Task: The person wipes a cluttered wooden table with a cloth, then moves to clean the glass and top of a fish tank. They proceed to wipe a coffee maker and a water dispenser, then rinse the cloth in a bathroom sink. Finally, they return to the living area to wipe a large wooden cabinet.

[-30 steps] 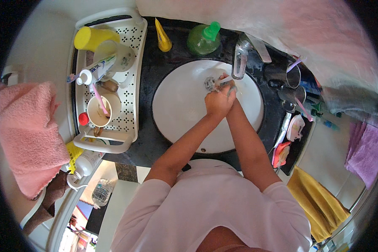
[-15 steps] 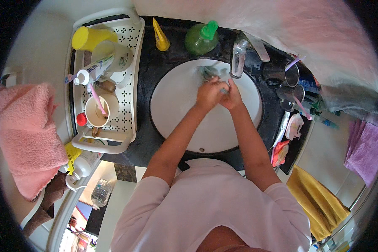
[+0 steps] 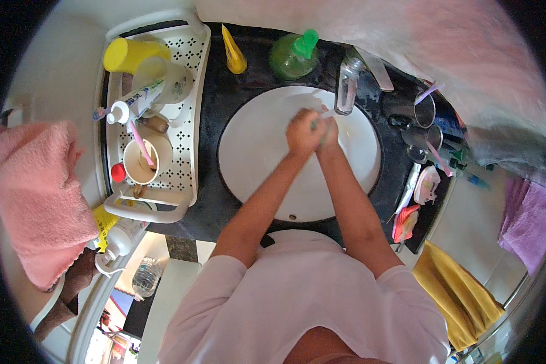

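Head view, centre: left hand point(image 3: 302, 134) and right hand point(image 3: 329, 134) meet over the white basin point(image 3: 255, 158), a blurred greenish thing point(image 3: 313, 125) between them; I cannot tell whether either grips it. A faucet point(image 3: 347, 91) juts in just above right. A green pump bottle point(image 3: 291, 59) and yellow tube point(image 3: 235, 57) stand at top centre; a white basket point(image 3: 195, 133) crowds the upper left.

The sink point(image 3: 261, 170) is set into the counter point(image 3: 208, 151). Over it, the left hand point(image 3: 303, 133) is held against the right hand point(image 3: 329, 134), near the tap point(image 3: 347, 88). Behind the sink, a pump bottle point(image 3: 290, 59) is placed between a tube point(image 3: 235, 57) and the tap. On the right, 2 cups point(image 3: 424, 116) are set. On the left, a mug point(image 3: 165, 153) containing a toothbrush point(image 3: 141, 144) is held in a basket point(image 3: 184, 151), flanked leftward by a towel point(image 3: 42, 206).
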Demonstrator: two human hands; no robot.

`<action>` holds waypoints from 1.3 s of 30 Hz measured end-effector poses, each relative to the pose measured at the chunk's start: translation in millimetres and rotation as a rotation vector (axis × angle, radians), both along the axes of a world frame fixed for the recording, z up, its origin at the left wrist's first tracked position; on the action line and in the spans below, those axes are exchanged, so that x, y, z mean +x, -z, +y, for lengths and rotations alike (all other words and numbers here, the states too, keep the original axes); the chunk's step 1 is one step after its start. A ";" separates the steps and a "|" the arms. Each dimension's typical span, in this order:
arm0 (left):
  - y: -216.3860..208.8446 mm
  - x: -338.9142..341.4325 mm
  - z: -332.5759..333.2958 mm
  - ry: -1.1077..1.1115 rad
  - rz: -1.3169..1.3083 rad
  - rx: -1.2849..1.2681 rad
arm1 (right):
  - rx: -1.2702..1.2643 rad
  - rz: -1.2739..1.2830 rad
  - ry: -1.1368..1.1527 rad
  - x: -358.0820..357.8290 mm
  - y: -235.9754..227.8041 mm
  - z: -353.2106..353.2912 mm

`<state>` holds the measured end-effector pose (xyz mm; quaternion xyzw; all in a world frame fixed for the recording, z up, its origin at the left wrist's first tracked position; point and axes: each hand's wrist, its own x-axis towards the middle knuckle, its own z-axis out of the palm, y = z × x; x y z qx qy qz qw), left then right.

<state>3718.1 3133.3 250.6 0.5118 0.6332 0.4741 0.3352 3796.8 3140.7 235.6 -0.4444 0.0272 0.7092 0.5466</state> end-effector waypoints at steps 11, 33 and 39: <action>3.0 -10.0 20.5 -0.080 0.126 -0.212 | -0.007 0.252 -0.081 7.0 35.5 2.4; -40.6 6.7 6.3 0.407 0.106 -0.287 | 0.505 -1.252 -0.445 81.9 24.6 -40.5; -101.9 -41.9 -37.9 0.353 0.290 -0.100 | -0.100 -0.702 0.179 41.1 -14.1 -1.2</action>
